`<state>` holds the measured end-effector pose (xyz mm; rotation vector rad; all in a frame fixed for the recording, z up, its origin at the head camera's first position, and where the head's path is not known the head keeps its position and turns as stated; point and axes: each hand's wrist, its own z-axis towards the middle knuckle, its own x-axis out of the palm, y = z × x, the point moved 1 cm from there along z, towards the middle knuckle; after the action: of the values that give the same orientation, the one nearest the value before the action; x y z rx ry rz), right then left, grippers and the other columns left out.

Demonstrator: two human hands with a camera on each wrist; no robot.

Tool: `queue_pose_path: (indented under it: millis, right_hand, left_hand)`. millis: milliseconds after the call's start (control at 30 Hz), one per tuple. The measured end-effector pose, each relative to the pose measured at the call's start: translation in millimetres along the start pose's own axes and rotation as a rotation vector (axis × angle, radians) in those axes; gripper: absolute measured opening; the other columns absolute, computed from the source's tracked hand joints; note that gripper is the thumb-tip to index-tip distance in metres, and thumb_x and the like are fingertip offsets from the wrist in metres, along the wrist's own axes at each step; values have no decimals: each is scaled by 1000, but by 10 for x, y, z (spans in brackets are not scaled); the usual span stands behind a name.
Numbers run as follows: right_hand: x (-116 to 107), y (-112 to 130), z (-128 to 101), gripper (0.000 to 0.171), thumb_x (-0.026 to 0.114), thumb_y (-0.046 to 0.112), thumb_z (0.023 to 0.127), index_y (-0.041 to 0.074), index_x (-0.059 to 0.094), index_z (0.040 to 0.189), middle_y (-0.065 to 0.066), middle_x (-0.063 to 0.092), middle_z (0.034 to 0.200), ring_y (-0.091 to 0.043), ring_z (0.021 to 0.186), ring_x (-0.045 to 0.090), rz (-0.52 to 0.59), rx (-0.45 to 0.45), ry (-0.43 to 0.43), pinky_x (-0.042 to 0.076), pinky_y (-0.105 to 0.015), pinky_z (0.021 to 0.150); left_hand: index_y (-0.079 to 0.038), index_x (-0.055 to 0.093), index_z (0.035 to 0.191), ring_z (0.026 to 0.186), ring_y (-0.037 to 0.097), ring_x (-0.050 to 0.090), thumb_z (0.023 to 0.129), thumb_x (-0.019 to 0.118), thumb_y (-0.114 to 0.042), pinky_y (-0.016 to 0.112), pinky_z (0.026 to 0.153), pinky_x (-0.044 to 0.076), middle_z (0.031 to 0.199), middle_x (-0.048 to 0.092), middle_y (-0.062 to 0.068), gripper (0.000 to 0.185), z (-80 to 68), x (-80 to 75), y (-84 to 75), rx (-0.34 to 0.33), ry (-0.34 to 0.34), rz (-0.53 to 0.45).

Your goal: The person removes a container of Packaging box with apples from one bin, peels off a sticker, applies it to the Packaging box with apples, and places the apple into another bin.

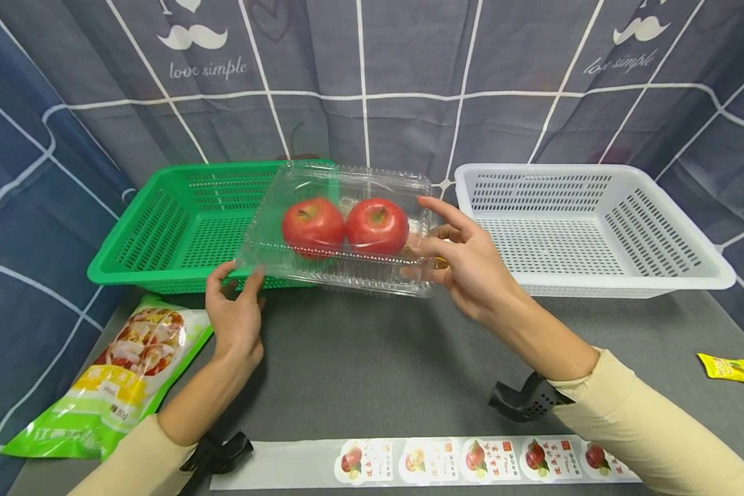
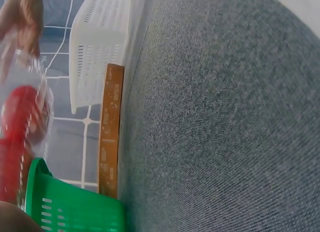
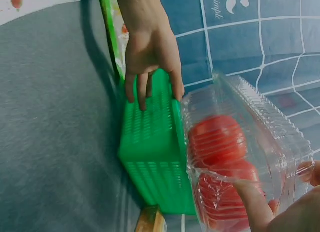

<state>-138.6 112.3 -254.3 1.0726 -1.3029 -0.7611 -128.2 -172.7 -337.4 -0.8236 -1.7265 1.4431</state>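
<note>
The clear plastic clamshell box is held above the grey worktop, in front of the green perforated plastic basket. It contains two red apples lying side by side, and its lid is down over them.

The right hand grips the box at its right end: the thumb lies over the lid edge, and the fingers are curled against the end wall and underside. The forearm, in a cream sleeve, extends from the lower right, with the wrist bent slightly inward.

The left hand is at the box's front left corner. Its fingers are nearly straight and spread, pointing up and away from the body, with the fingertips touching the corner and the green basket's front rim; the hand does not clasp anything.

A white perforated plastic basket stands to the right of the green one. A green printed food pouch lies at the left of the worktop, and a strip of fruit stickers lies along its near edge.
</note>
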Motion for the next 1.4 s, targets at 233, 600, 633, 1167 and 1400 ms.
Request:
queue_pose_path:
  millis: [233,600,633,1167,1400]
  right_hand:
    - [-221,34,-284,64,55,-14,90,10,44,148,-13,35,107,-18,85,62,-15,-4,0,56,-47,78]
    - [-522,-10,-610,62,59,-13,89,11,46,145,-12,35,108,-9,74,55,-60,-13,52,46,-19,55]
    - [-561,-21,-635,62,59,-13,89,11,46,144,-12,35,108,-9,73,53,-70,-15,62,45,-18,54]
    - [-891,-259,-871,58,54,-16,90,7,46,143,-10,43,104,-14,85,60,-142,-62,247,51,-56,84]
    - [-920,-379,-913,56,57,-13,90,7,45,141,-9,44,99,-12,83,58,-148,-8,241,51,-56,85]
  left_hand:
    - [-14,48,129,81,15,42,95,68,-15,23,73,44,113,35,4,40,8,13,1,1,1,-11]
    - [-20,49,121,95,13,44,93,70,-18,32,90,45,117,34,3,35,5,17,-32,-13,-3,11]
    - [-22,49,119,95,13,44,93,70,-18,34,92,44,118,33,3,33,4,15,-32,-13,-1,8]
    - [-17,45,127,98,14,43,94,69,-23,41,98,43,123,31,5,41,12,-2,-28,9,29,52]
    - [-21,47,124,97,14,45,94,69,-24,38,94,44,125,32,7,38,3,-9,-34,-1,17,66]
